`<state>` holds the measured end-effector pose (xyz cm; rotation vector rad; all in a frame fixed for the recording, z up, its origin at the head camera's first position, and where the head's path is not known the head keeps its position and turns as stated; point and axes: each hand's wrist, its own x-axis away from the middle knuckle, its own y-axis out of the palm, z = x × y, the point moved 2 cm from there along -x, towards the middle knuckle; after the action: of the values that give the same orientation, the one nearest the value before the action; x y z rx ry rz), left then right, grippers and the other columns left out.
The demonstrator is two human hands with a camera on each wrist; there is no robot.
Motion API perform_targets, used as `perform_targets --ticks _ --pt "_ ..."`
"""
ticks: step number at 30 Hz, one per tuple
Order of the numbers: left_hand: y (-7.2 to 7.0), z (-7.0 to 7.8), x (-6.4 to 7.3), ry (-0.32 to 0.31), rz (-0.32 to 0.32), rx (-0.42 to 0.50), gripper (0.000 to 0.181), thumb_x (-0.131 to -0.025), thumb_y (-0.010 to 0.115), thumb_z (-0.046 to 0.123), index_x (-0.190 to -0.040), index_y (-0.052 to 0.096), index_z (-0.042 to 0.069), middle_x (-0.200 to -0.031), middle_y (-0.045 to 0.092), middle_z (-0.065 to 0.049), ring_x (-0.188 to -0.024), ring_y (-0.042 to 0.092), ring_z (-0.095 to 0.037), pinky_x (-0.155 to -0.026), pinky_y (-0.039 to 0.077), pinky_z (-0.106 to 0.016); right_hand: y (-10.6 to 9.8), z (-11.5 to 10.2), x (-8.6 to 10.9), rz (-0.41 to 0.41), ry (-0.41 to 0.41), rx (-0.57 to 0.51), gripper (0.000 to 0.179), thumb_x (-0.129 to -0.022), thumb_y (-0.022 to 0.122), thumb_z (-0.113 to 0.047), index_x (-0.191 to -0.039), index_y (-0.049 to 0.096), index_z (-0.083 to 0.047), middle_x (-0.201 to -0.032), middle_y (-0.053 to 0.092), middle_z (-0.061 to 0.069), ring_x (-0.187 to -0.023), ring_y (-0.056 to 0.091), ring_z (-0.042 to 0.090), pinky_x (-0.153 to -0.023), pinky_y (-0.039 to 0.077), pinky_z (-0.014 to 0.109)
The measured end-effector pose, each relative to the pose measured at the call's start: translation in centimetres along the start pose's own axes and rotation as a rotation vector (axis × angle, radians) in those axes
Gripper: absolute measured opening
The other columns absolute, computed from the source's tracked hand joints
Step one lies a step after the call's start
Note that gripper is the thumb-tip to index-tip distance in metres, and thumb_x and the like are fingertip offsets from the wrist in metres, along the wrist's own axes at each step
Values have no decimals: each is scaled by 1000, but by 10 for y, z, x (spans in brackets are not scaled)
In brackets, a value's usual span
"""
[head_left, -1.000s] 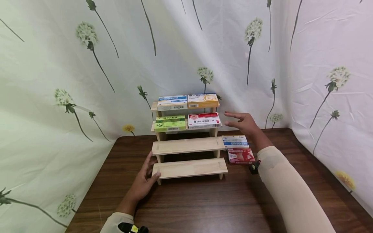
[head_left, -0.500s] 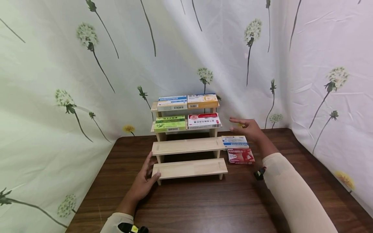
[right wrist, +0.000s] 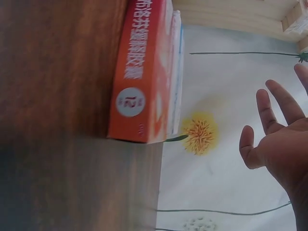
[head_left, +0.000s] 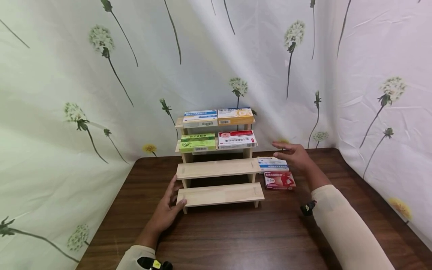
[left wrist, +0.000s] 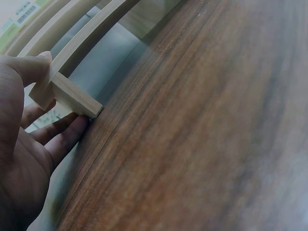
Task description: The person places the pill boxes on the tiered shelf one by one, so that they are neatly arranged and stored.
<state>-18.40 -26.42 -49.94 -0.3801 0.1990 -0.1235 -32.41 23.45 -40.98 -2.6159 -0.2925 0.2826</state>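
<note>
A four-step wooden display rack (head_left: 219, 195) stands on the table. At its left end my left hand (head_left: 166, 212) holds the lowest step, the thumb on top of the board and the other fingers by the leg, as the left wrist view shows. My right hand (head_left: 294, 155) hovers with spread fingers and holds nothing. Just below and left of it lies a blue-and-white medicine box (head_left: 272, 165), partly covered by the thumb. In front of that box lies a red medicine box (head_left: 279, 180), its printed side large in the right wrist view.
On the top step lie a white-and-blue box (head_left: 200, 118) and an orange-and-white box (head_left: 235, 116). The second step bears a green box (head_left: 197, 142) and a red-and-white box (head_left: 237, 139). A flower-printed cloth (head_left: 209, 45) hangs behind the brown table (head_left: 222, 240).
My right hand has moved right, down and slightly nearer, away from the red-and-white box on the second step toward the blue-and-white box. The left hand has stayed on the rack.
</note>
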Motion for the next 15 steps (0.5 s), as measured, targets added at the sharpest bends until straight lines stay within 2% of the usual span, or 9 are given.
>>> perform_targets --ticks 3,8,15 --pt "0 0 0 0 -1 10 96 -109 70 14 -177 8 37 -169 41 -28 -148 51 -56 -92 62 -35 -2 4 6 -3 14 -1 55 -106 76 -32 -154 63 -9 -165 55 18 -153 50 48 -123 39 70" --pt "0 0 0 2 -5 17 96 -109 70 13 -178 7 36 -169 41 -29 -148 51 -56 -93 62 -35 -1 9 15 -18 44 20 54 -107 74 -31 -154 63 -8 -166 54 19 -158 43 48 -125 32 73" --pt "0 0 0 0 -3 18 95 -109 70 14 -177 8 37 -169 41 -28 -148 51 -55 -93 62 -34 -2 17 27 -15 87 24 53 -104 78 -32 -152 66 -11 -163 56 21 -160 40 48 -127 27 74"
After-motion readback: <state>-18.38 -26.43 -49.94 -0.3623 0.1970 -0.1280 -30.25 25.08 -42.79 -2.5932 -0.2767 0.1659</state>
